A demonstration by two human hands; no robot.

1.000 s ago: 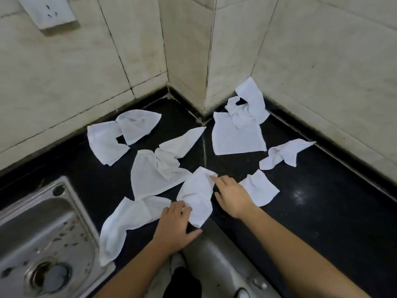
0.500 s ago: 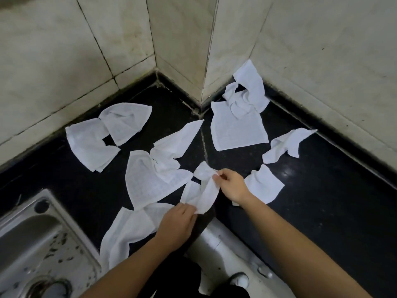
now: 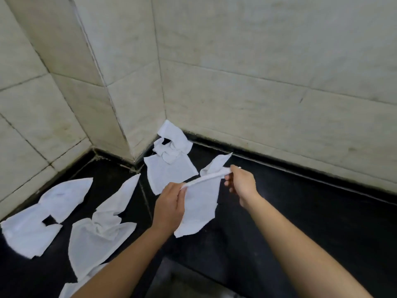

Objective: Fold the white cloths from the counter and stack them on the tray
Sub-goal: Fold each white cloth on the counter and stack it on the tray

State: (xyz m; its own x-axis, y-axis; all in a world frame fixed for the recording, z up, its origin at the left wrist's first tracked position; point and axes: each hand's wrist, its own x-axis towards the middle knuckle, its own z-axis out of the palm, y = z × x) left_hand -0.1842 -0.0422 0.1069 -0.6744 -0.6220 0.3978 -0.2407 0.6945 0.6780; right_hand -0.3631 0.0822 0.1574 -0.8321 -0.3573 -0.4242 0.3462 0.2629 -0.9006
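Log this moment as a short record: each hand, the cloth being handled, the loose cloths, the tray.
left hand: pinches one top corner of the held cloth
right hand: pinches the other top corner
held cloth: white, top edge stretched between the hands, the rest hanging, unfolded
loose cloths: several lie crumpled on the black counter, left of the hands and by the wall corner
tray: not in view
folded cloths: none visible
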